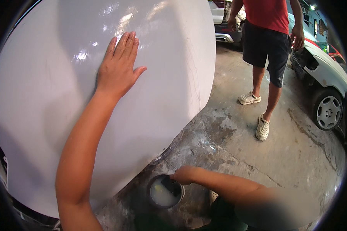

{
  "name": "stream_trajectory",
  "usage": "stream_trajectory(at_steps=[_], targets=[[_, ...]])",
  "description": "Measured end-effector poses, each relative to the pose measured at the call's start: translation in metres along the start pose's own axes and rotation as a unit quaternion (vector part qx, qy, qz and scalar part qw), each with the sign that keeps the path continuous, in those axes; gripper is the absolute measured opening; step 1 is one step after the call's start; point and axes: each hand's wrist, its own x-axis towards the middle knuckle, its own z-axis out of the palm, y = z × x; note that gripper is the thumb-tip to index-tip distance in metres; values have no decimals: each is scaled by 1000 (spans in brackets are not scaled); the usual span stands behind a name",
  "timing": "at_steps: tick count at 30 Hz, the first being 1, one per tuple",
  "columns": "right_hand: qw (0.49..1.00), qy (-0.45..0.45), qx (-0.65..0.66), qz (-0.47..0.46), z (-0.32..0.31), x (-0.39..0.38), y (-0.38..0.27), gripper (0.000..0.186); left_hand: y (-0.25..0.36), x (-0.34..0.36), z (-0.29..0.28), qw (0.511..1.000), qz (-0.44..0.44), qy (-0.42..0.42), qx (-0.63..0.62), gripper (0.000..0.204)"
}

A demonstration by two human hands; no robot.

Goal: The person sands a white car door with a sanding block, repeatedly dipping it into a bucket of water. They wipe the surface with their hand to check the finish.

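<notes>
A large white car panel [154,65] with glossy wet-looking patches fills the left of the view. My left hand [117,65] lies flat on it, fingers stretched upward and thumb out to the side. Below the panel's lower edge, a bucket [151,196] of cloudy water with something yellowish in it stands on the floor. My right hand [181,175] is down at the bucket's back rim, its fingers curled and partly hidden; I cannot make out what is in them.
A person [264,46] in a red top, dark shorts and pale clogs stands on the stained concrete floor [235,146] at the right. A silver-white car with a damaged front [324,73] is at the far right, and another car [223,30] is behind.
</notes>
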Motion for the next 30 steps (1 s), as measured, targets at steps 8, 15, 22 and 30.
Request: stream_trajectory(at_steps=[8,15,22,30], targets=[[999,-30,-7,23,-15,-5,-13,38,15,-27,6,1000,22,-22,-5,80],[999,-37,-18,32,-13,-6,-12,43,56,-81,8,993,73,-88,-37,84],[999,-39,-28,21,-12,-3,-15,46,61,-91,12,992,50,-80,-81,83],[1000,-22,-18,-6,-5,5,-13,40,25,-24,-4,999,-16,-12,-48,75]])
